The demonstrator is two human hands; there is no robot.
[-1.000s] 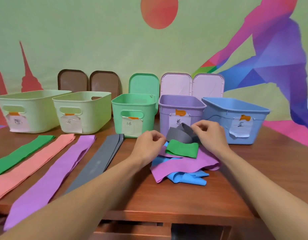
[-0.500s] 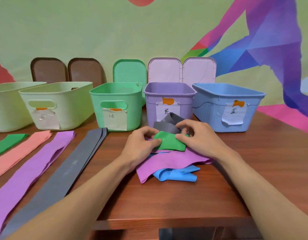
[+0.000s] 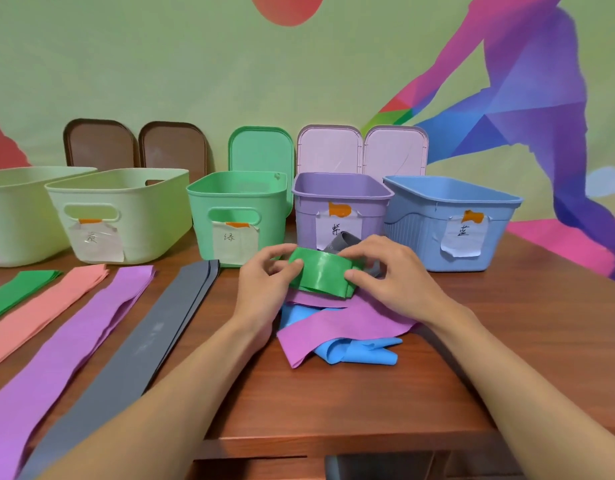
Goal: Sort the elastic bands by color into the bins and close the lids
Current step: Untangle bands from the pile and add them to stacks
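- Centrally, a left hand [image 3: 264,277] and a right hand [image 3: 389,271] hold a folded green elastic band [image 3: 319,273] between them. It is glossy and smooth, doubled into a short, thick rectangle of several layers.
- The left grip is closed on the band's left end, pinched between thumb and curled fingers. The right grip pinches the right end the same way.
- The held band is over a loose pile on a reddish-brown wooden surface [image 3: 506,323].
- In the pile, a crumpled purple elastic band [image 3: 344,323] lies on a rumpled sky-blue elastic band [image 3: 361,351]. A curled grey elastic band [image 3: 344,241] shows behind the fingers.
- To the left, four long flat pieces lie side by side on the diagonal. They are a green strip [image 3: 18,296], a salmon-pink strip [image 3: 46,313], a lilac strip [image 3: 67,344] and a matte dark-grey layered strip [image 3: 136,348].
- Along the back stand five open rectangular plastic bins with rounded corners.
- From the left, these are a pale cream-green bin [image 3: 18,216], a second cream-green bin [image 3: 143,209], a mint-green bin [image 3: 236,199], a lavender bin [image 3: 340,202] and a ribbed blue bin [image 3: 437,220].
- The last four carry handwritten paper labels fixed with orange tape.
- Behind the bins, rounded lids stand upright. There are two brown lids [image 3: 100,143], one mint-green lid [image 3: 261,150] and two pale pink lids [image 3: 396,150].
- Behind them is a pale green wall [image 3: 160,64], painted with angular pink, purple and blue shapes.
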